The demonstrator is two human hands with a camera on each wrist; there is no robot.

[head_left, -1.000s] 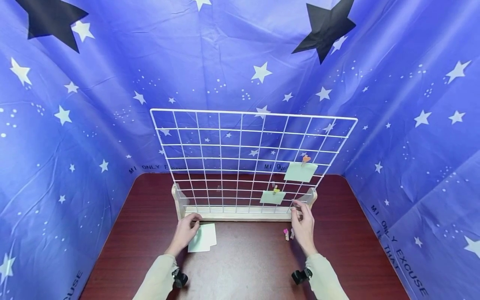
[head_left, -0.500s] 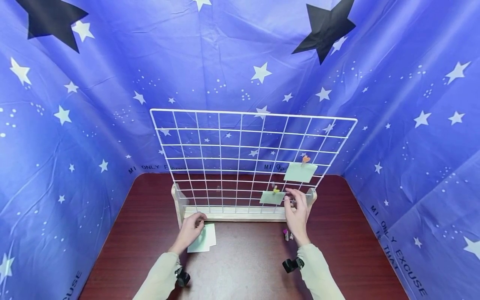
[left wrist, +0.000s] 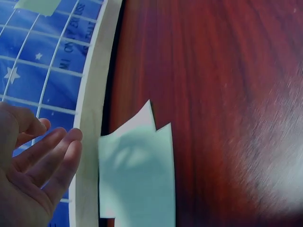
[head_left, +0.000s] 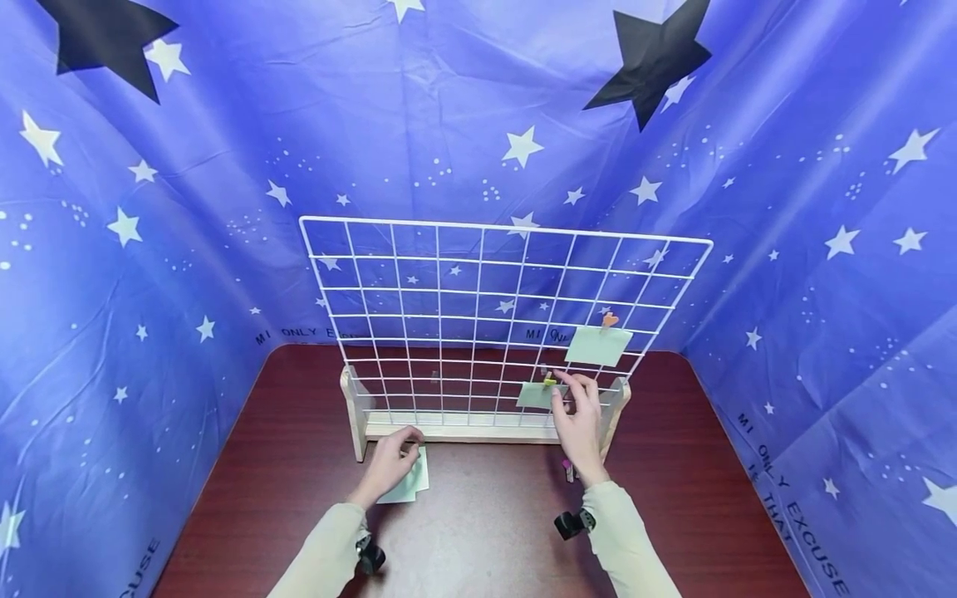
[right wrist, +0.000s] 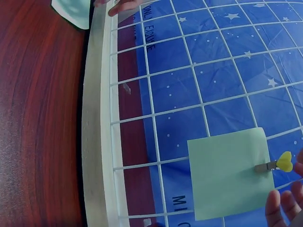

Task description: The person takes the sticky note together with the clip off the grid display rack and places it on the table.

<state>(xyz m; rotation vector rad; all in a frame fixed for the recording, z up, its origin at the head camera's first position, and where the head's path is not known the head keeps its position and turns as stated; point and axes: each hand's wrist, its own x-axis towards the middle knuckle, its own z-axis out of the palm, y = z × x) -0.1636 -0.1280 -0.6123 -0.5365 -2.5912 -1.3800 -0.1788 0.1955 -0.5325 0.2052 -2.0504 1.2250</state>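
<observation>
Head view: the bare right hand (head_left: 579,421), grip loosely parted and empty, has neared the yellow heart-topped wooden clip (right wrist: 274,165), likely within reach.

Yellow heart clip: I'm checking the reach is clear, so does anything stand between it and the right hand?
Nothing visible does. In the right wrist view, the right hand is right beside the yellow heart clip; whether they touch is hard to tell. The green note is held by the clip, not between the two.
</observation>
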